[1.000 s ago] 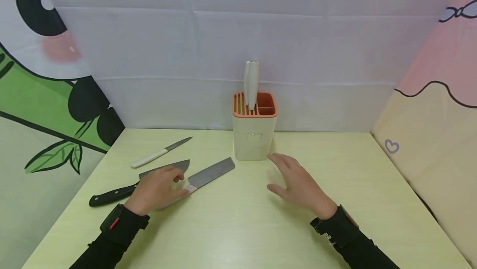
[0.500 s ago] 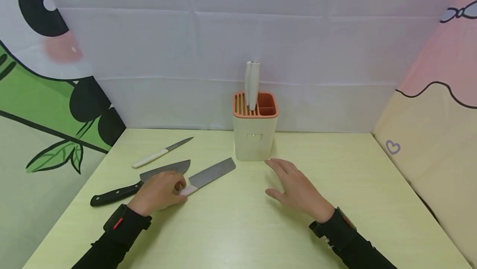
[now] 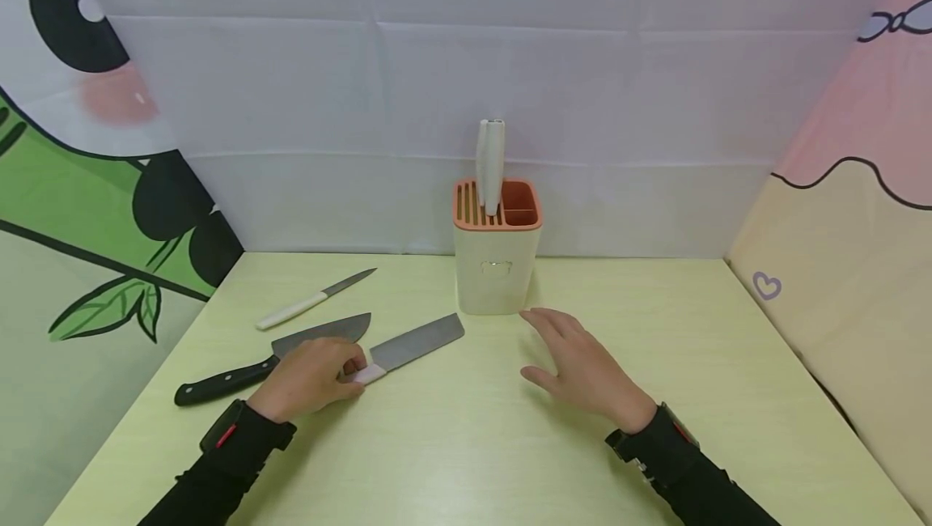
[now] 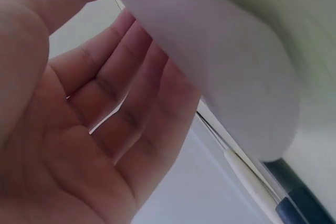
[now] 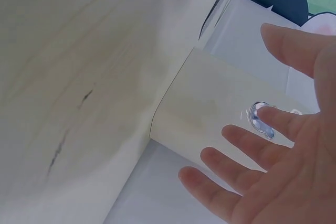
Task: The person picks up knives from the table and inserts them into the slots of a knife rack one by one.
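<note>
My left hand (image 3: 313,376) pinches the white handle (image 4: 220,61) of a cleaver (image 3: 417,342) between thumb and fingers. The cleaver's broad blade points right, toward the knife block (image 3: 498,275). Just behind that hand lies a black-handled knife (image 3: 226,383), its wide blade partly covered by the fingers. Farther back is a small white-handled knife (image 3: 293,310). My right hand (image 3: 582,368) is spread with relaxed fingers in front of the block and holds nothing. In the right wrist view its fingers overlap the block's side (image 5: 205,98); whether they touch cannot be told.
White handles (image 3: 491,166) stand upright in the block's orange slotted top, beside square compartments (image 3: 519,204) on the right. A pale cloth wall (image 3: 364,202) rises behind the light wood table (image 3: 466,445). Printed cloth walls (image 3: 837,283) flank both sides.
My left fingers have closed on the cleaver's handle, and its blade has shifted slightly right. My right hand stays almost in place.
</note>
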A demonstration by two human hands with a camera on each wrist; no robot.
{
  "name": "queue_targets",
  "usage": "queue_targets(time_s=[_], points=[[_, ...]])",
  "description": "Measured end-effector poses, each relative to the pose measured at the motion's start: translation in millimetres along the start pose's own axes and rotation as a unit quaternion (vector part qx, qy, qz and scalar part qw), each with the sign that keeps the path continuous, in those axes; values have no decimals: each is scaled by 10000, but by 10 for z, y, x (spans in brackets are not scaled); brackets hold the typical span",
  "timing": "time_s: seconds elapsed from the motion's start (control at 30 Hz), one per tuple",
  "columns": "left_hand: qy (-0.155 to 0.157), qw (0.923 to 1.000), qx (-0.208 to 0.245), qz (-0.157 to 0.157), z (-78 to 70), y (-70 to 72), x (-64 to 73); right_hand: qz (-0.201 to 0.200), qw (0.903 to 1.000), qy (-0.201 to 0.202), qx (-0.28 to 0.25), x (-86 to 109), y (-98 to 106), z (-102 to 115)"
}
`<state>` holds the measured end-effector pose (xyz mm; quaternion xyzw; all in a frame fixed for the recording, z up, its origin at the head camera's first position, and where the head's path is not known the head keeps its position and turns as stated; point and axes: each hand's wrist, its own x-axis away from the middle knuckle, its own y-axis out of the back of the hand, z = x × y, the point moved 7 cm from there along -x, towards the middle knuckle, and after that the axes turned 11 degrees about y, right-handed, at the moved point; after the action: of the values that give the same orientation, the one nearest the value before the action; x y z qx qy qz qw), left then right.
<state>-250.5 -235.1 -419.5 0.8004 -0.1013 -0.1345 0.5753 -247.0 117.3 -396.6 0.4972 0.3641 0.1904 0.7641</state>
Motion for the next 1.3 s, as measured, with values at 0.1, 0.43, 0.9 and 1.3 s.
queue_targets(time_s=[0.1, 0.43, 0.9, 1.3], points=[[-137, 9999, -56, -31, -32, 1, -2, 16, 10000, -36, -19, 4, 9, -17], [-492, 9984, -196, -177, -269, 64, 5, 13, 9998, -114, -172, 2, 95, 17], [-1139, 9926, -274, -313, -769, -95, -244, -4, 9998, -3, -216, 2, 164, 53], [-1264, 9919, -118, -98, -1204, -276, -597, 19, 9998, -49, -194, 20, 239, 4]])
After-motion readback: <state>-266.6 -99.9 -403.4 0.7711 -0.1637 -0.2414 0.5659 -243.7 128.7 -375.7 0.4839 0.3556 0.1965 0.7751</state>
